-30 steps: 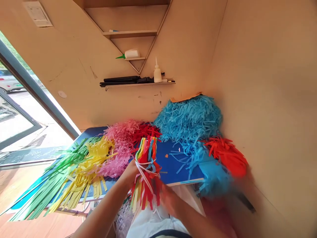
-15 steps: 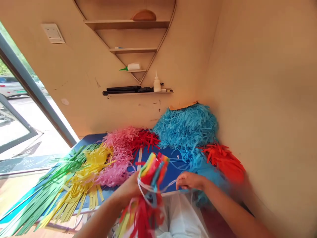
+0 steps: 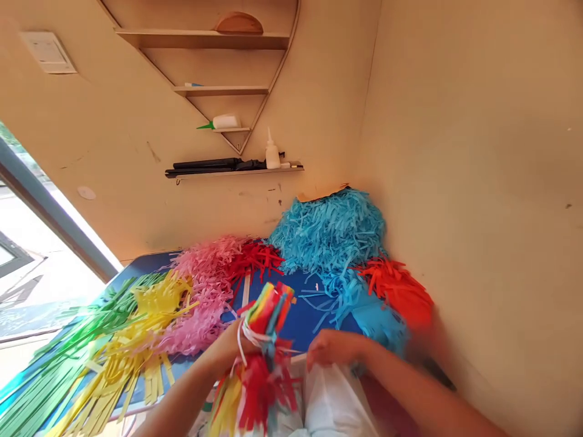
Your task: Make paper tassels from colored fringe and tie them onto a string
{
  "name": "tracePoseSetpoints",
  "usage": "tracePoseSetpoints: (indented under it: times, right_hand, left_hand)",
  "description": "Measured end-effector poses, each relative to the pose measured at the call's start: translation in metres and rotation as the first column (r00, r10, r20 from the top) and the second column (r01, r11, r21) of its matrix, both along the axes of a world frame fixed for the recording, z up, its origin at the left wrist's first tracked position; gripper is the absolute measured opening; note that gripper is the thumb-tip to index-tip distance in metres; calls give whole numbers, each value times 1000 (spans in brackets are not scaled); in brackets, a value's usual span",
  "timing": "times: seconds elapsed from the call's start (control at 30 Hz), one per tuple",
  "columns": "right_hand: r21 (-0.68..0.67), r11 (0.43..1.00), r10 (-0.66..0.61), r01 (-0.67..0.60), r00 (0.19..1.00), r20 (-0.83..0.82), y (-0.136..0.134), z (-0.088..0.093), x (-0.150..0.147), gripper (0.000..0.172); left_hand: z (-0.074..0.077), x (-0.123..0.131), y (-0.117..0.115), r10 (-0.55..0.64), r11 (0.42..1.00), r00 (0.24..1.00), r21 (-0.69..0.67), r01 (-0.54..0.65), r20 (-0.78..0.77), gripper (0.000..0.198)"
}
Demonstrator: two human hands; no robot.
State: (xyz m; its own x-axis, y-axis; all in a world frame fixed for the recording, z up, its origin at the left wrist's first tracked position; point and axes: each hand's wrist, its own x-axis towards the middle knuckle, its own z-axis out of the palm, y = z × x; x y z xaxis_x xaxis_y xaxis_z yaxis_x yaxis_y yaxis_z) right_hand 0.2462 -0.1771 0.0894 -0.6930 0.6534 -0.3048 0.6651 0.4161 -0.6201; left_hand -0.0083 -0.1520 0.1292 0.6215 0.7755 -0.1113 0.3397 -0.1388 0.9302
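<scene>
My left hand [image 3: 228, 349] is closed around the middle of a bundle of mixed-colour paper strips [image 3: 264, 315], whose red and yellow ends hang down toward my lap. A white string [image 3: 252, 335] is wound around the bundle at my grip. My right hand [image 3: 330, 351] is pinched shut on the string's free end, just right of the bundle, above the near edge of the blue table [image 3: 300, 321].
Piles of paper strips cover the table: green [image 3: 50, 370], yellow [image 3: 136, 340], pink [image 3: 204, 285], dark red [image 3: 252, 261], a tall blue heap [image 3: 328, 227], orange-red [image 3: 396, 288]. Wall shelves hold a glue bottle [image 3: 272, 152]. The wall stands close on the right.
The bundle has tilted and dropped lower toward my lap. My right hand came out from under it to the right, then drew in closer, and the string loop now sits tighter on the bundle.
</scene>
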Motion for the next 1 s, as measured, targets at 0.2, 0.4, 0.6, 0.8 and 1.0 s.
tracePoseSetpoints:
  times: [0.2,0.4,0.6,0.8,1.0]
  right_hand:
    - [322,925,-244,202,965,98,39,38,-24,21]
    - [461,797,-318,390,920,-229,-24,5,-59,18]
    - [-603,582,-747,545,65,-662,-12,-66,-44,43]
    - [-723,574,-721,384,-182,-669,-12,-67,-48,39]
    - [-322,619,-615,716,186,-767,10,-69,-54,67]
  left_hand:
    - [-21,46,-8,-27,926,811,292,241,-584,17]
    - [-45,42,15,166,971,964,204,-124,-206,38]
    - [-69,45,-1,314,834,841,-551,-22,441,69]
    - [-88,69,7,511,754,740,-642,-141,437,50]
    - [-79,83,5,678,674,563,-706,-219,473,61]
